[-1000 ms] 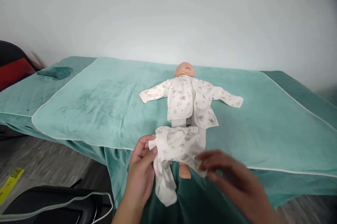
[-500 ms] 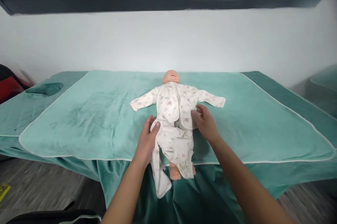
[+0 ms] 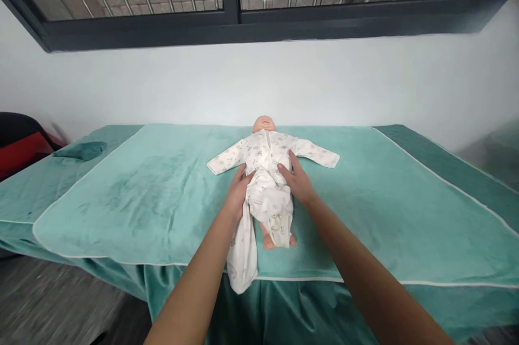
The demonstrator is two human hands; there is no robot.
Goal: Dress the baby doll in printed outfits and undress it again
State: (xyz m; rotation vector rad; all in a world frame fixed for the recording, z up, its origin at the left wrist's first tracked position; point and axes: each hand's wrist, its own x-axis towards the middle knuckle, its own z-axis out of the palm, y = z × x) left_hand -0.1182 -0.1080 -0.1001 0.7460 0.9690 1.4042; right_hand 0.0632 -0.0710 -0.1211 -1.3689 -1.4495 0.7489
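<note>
A baby doll (image 3: 264, 124) lies on its back with its head toward the wall and its arms spread, in a white printed long-sleeved top (image 3: 275, 141). White printed pants (image 3: 270, 201) are bunched at its hips; one leg is covered to near the foot, while the other pant leg (image 3: 242, 258) hangs loose past the mat's front edge. My left hand (image 3: 238, 193) clasps the doll's waist on the left, thumb over the cloth. My right hand (image 3: 298, 180) clasps its right side, thumb on the top's front. The fingers underneath are partly hidden.
The doll rests on a light green padded mat (image 3: 162, 193) with white piping, over a darker green bed cover (image 3: 409, 142). Behind stand a white wall (image 3: 324, 85) and a dark window frame (image 3: 259, 26). A red and black object (image 3: 24, 153) sits at far left.
The doll has moved away from me, toward the wall, with both hands at its waist. My right hand has closed in on its side, and the top's front edges lie closer together.
</note>
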